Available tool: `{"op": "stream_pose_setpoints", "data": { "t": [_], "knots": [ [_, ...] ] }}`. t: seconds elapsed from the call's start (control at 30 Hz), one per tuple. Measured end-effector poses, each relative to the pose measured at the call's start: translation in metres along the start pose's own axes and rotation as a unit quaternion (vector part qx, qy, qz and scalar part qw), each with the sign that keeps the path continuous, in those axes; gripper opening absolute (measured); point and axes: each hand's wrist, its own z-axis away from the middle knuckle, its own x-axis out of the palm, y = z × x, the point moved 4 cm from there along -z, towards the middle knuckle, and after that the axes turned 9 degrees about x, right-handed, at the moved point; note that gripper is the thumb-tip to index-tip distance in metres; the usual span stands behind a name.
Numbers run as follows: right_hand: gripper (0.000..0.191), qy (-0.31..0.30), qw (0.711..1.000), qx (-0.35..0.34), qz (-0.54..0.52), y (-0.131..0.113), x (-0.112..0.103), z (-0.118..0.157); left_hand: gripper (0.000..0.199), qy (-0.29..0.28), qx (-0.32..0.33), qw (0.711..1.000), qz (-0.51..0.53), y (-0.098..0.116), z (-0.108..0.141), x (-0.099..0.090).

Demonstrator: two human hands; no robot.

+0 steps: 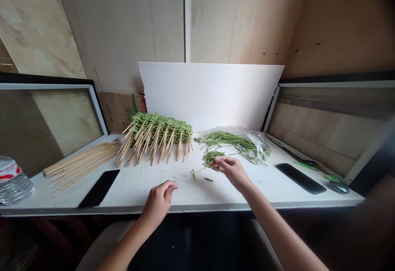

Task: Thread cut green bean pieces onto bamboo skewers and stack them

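The left hand (159, 199) has its grip pinched on a thin bamboo skewer (201, 169) that slants over the white desk (173, 202), two cut green bean pieces (193, 175) at its middle. The right hand (232, 171) has its grip closed by the skewer's far end — on the tip or a bean, I can't tell — right at the heap of cut beans (212, 156). Loaded skewers (160, 127) lie stacked behind, left of the long beans (230, 140).

Txt on box (111, 112) & bottle label (9, 171) unreadable.
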Motion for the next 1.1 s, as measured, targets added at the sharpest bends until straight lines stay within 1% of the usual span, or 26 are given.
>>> {"op": "stream_pose_setpoints", "data": {
  "t": [0.13, 0.33, 0.47, 0.63, 0.8, 0.9, 1.03, 1.1],
  "knots": [
    [0.029, 0.003, 1.000, 0.009, -0.015, 0.001, 0.001, 0.000, 0.036, 0.001, -0.009, 1.000, 0.003, -0.002, 0.000, -0.001],
    [0.031, 0.015, 1.000, 0.005, 0.010, 0.001, 0.002, 0.001, 0.036, -0.008, -0.005, 1.000, -0.002, 0.000, 0.000, 0.000],
    [0.031, 0.025, 1.000, 0.003, 0.009, 0.003, 0.002, 0.000, 0.035, -0.013, 0.002, 1.000, -0.001, 0.002, -0.001, 0.001],
    [0.033, 0.044, 0.999, -0.018, 0.023, 0.004, 0.007, 0.001, 0.035, -0.009, 0.011, 1.000, -0.005, 0.004, -0.001, 0.000],
    [0.033, 0.059, 0.997, -0.036, 0.030, 0.008, 0.014, 0.002, 0.032, -0.002, 0.011, 1.000, -0.013, 0.003, 0.002, 0.000],
    [0.033, 0.079, 0.994, -0.059, 0.039, 0.008, 0.018, 0.005, 0.030, 0.004, 0.013, 1.000, -0.017, 0.003, 0.002, 0.001],
    [0.033, 0.132, 0.984, -0.100, 0.061, 0.004, 0.025, 0.013, 0.029, 0.019, 0.022, 0.999, -0.021, 0.004, 0.002, -0.001],
    [0.033, 0.143, 0.981, -0.107, 0.068, 0.001, 0.028, 0.016, 0.030, 0.024, 0.023, 0.999, -0.018, 0.004, 0.001, -0.002]
  ]
}}
